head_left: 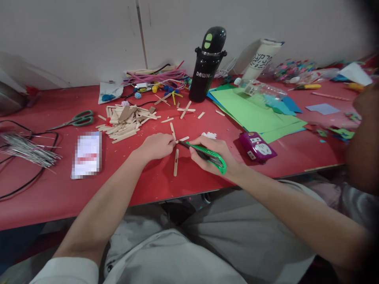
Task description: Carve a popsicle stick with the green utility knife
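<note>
My right hand (212, 152) is wrapped round a green utility knife (209, 155), its dark tip pointing left. That tip meets a small wooden craft stick (183, 139) at the fingers of my left hand (160, 146). My left fingers are closed and pressed down on the stick, whose far part they hide. Just below lies a notched craft stick (175, 162), and a shorter piece (172, 129) lies above. Beyond my left hand is a heap of craft sticks (127, 120). Crossed sticks (186, 110) lie farther back.
A black bottle (204, 71) stands at the back. Right of my hands are a purple box-like object (257, 148) and green paper sheets (245, 106). On the left lie scissors (79, 119), a phone (86, 156) and thin wires (32, 150). Another person's arm (363, 138) is at far right.
</note>
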Available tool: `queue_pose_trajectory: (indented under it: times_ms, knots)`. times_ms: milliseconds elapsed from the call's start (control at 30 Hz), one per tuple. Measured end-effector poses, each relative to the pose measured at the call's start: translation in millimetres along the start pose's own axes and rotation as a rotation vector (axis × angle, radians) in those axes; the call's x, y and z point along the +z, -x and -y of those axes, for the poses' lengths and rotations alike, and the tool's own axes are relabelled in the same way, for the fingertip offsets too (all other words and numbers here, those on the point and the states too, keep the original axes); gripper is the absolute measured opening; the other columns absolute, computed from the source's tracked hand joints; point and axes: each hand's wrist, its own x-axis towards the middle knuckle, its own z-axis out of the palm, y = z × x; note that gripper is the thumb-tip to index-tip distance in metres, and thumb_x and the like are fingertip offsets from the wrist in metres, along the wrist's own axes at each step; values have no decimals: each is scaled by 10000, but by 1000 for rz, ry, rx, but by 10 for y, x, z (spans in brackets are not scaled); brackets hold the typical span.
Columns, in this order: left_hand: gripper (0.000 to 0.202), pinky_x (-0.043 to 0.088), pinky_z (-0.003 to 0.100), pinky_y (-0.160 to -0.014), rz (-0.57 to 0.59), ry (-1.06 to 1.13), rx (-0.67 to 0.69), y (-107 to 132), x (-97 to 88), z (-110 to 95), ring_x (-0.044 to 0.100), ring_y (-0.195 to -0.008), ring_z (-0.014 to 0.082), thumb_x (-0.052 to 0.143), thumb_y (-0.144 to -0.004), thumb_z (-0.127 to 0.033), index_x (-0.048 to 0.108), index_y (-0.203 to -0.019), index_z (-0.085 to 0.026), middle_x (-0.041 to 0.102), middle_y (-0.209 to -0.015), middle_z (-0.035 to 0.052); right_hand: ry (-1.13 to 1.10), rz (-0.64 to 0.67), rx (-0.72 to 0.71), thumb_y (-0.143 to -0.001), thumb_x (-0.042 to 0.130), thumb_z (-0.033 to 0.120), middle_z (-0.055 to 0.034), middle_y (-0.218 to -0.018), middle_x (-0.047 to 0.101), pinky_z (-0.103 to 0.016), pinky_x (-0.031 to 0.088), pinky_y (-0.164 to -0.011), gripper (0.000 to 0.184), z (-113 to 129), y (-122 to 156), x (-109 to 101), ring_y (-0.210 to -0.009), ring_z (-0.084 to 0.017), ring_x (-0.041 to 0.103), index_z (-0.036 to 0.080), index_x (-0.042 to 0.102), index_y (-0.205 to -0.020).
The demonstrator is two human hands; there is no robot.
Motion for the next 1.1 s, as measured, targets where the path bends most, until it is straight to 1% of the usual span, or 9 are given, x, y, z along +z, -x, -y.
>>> queue_pose_trajectory:
  times_ms: [133, 400, 600, 900, 1100]
  knots:
    - [366, 472, 345, -764, 3, 5, 2, 5, -1, 0, 671, -984, 267, 365, -973, -373, 695, -961, -216, 745, -1090, 84, 5, 12, 27, -910, 577, 282, 41, -611, 577, -226, 399, -543, 76, 10, 4, -6, -519, -103, 511, 224, 565, -861]
    - [359, 477, 342, -771, -2, 0, 18, -26, 20, 21, 671, -977, 264, 361, -963, -367, 689, -936, -223, 740, -1054, 92, 14, 7, 8, -918, 572, 265, 26, -648, 613, -236, 424, -579, 45, 4, -4, -13, -550, -114, 547, 223, 581, -905]
    - [344, 482, 349, -773, -3, -8, 22, -16, 16, 16, 673, -983, 266, 361, -956, -336, 684, -931, -219, 743, -1064, 91, 6, -17, -2, -912, 579, 271, 25, -657, 612, -234, 423, -570, 51, -10, -5, 9, -547, -111, 546, 222, 587, -896]
    - [347, 493, 355, -797, -7, -3, 26, -14, 17, 22, 675, -986, 271, 365, -956, -342, 689, -926, -219, 742, -1064, 99, -16, 2, 10, -916, 580, 277, 14, -680, 634, -244, 434, -586, 56, 5, -7, 2, -568, -122, 569, 224, 586, -902]
    - [339, 497, 342, -796, -9, 1, 27, -18, 19, 24, 680, -982, 261, 375, -965, -337, 691, -921, -222, 748, -1056, 94, -16, 7, 31, -926, 569, 306, 4, -710, 655, -252, 436, -582, 77, 15, -10, -2, -579, -126, 578, 232, 587, -916]
